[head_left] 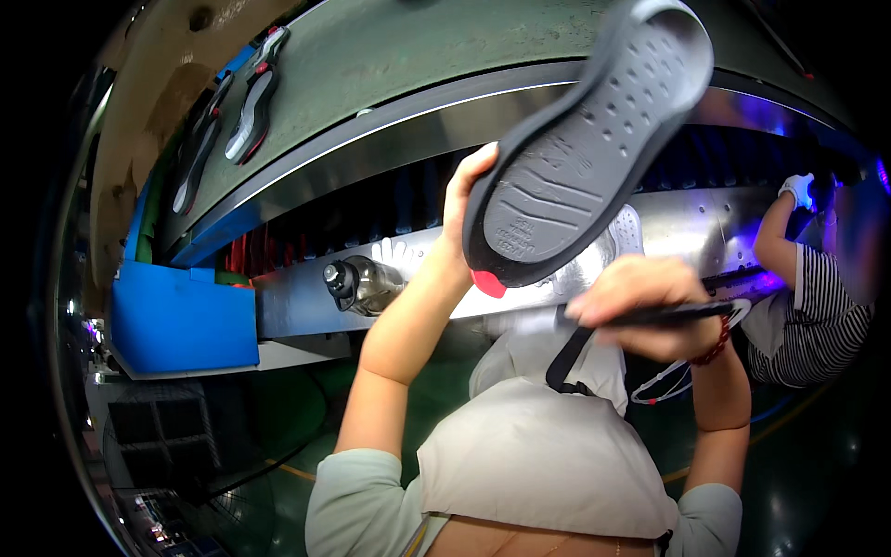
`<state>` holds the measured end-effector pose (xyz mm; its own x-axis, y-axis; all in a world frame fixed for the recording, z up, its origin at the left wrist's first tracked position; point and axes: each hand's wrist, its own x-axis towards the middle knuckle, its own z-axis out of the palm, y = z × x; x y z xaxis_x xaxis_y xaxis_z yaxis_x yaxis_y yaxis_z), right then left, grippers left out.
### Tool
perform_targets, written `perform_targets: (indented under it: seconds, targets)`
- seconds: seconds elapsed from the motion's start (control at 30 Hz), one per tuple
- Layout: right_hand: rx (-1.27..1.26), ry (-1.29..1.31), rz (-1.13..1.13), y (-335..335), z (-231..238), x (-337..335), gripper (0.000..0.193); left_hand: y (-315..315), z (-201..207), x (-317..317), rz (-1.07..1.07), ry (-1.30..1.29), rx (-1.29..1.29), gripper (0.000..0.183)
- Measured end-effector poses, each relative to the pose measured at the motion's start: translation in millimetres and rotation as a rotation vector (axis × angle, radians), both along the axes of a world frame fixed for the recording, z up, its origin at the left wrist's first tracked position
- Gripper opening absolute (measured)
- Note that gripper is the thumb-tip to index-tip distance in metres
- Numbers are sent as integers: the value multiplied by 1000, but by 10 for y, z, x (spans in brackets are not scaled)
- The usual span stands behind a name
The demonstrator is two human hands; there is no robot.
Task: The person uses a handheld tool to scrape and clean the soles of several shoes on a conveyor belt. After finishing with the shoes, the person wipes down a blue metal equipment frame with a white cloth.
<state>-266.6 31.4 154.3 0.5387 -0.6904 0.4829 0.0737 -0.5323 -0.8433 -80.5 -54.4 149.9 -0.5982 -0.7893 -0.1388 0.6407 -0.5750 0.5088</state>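
My left hand (466,200) is closed on the edge of a large grey and black shoe sole (561,190), holding it up tilted above the metal ledge. The sole's inner face shows, with rows of small dimples, several curved grooves and a red patch at the near end. Just right of and below it, my right hand (645,292) is closed around a slim dark tool (677,314) with a pale end by the wrist. Motion blurs the fingers and the tool's other end, so its kind cannot be made out.
Several soles (251,116) lie at the far left of a green conveyor belt (399,46). A clear bottle (371,286) lies on the metal ledge (297,302), near a blue panel (186,320). Another pale sole (626,230) sits behind my right hand. At right works a person in stripes (821,316).
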Motion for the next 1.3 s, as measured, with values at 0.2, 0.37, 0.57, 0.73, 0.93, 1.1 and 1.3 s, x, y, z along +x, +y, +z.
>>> perform_targets:
  seconds: [0.2,0.37,0.57,0.73,0.93,1.1,1.3]
  targets:
    - [-98,248,49,-137,-62,-132,16,104,156,-56,-214,-391,77,33]
    - [-187,302,14,-151,-141,-245,15,82,181,-87,-381,-459,44,33]
    - [-153,241,-52,-170,-210,-384,14,53,120,-67,-363,-455,2,36]
    - [-216,398,-38,-108,-202,-453,13,42,72,-12,-315,-483,7,38]
    - [-259,532,-37,-129,-180,-560,12,49,77,-15,-279,-490,57,36]
    - [-176,345,-139,-257,-187,-699,13,49,-54,79,-238,-421,170,33]
    - [-63,440,37,-174,-164,-740,13,22,-220,241,-298,-343,251,36]
